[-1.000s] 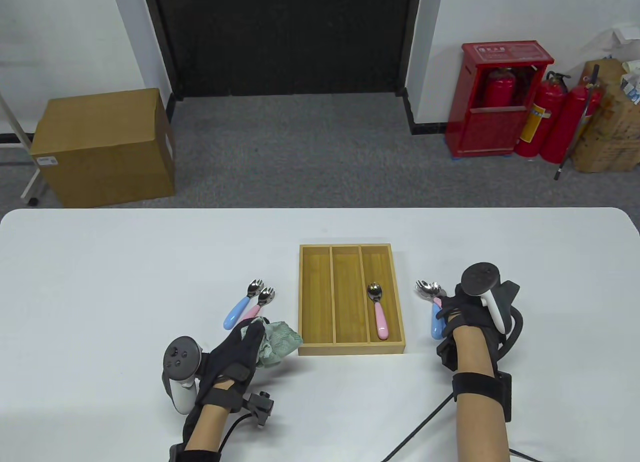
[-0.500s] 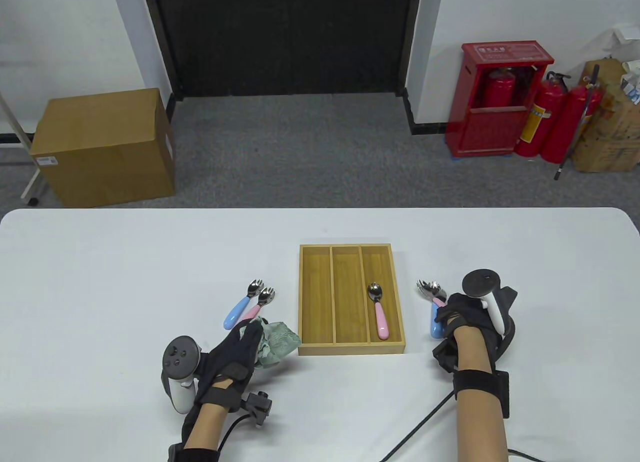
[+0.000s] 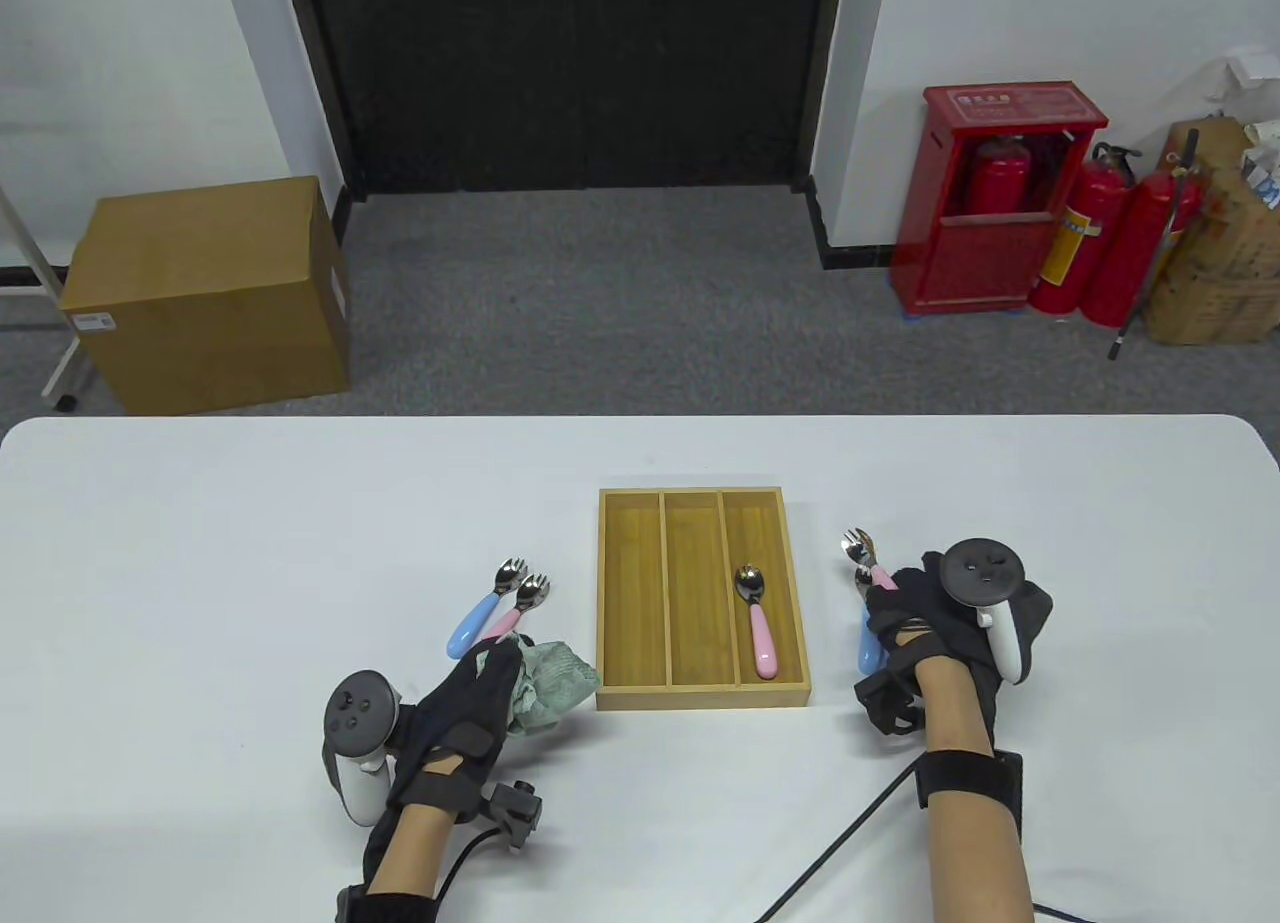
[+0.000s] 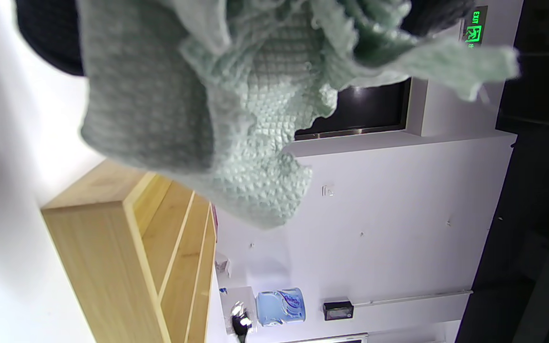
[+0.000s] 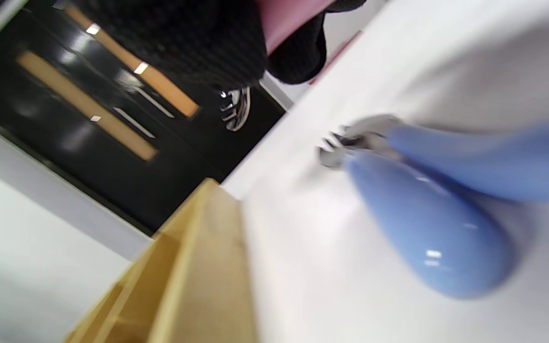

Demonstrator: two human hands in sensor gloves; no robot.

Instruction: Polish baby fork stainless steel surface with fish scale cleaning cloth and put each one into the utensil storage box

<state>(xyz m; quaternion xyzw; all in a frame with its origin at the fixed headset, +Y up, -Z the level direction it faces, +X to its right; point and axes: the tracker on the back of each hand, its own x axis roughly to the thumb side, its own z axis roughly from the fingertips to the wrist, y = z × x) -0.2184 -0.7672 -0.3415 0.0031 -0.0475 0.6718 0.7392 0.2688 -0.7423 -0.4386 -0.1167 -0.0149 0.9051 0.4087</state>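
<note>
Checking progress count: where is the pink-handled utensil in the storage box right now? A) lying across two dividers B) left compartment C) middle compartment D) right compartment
D: the pink-handled utensil lies lengthwise in the right compartment of the wooden storage box; the left and middle compartments show only bare wood.

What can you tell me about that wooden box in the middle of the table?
The utensil storage box is a shallow, open-topped tray that looks like light bamboo or wood. Two thin dividers split it into three long compartments. It lies flat on the white table. The left and middle compartments are empty; the right one holds a pink-handled utensil with its steel head pointing away from the person. Neither hand touches it.
</note>
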